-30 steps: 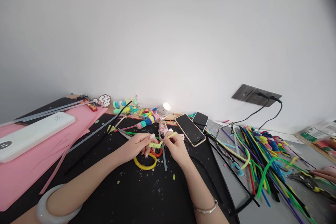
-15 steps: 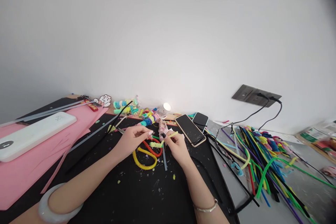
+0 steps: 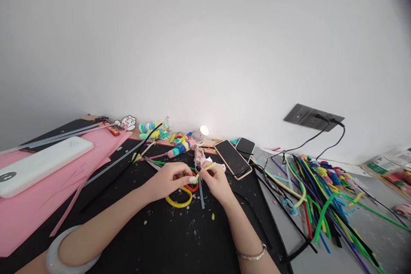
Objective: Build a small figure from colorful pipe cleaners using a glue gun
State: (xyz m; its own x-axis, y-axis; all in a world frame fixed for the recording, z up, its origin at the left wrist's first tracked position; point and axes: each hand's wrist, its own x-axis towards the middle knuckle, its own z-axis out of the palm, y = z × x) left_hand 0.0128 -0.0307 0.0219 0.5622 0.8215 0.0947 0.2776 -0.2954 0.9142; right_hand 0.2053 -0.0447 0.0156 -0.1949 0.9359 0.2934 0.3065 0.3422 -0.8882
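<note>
A pale yellow pipe cleaner is pinched in my right hand, its free end sticking out past the thumb. My left hand is closed, with thumb and fingertips on the pipe cleaner's other end close to the right thumb. Most of that coiled end is hidden by the left fingers. Under the hands lie scissors with yellow and red handles; their blades point to the far left. Just beyond the hands stands a pinkish glue-gun-like object, partly covered by the right hand.
A tipped paper cup and coiled pipe-cleaner pieces lie near the wall. Two phones rest to the right, beyond them a heap of loose pipe cleaners. Pink sheets and a white power bank lie left.
My left hand has moved right and slightly down, closing onto the coiled end that hung in view before. My right hand has hardly moved.
</note>
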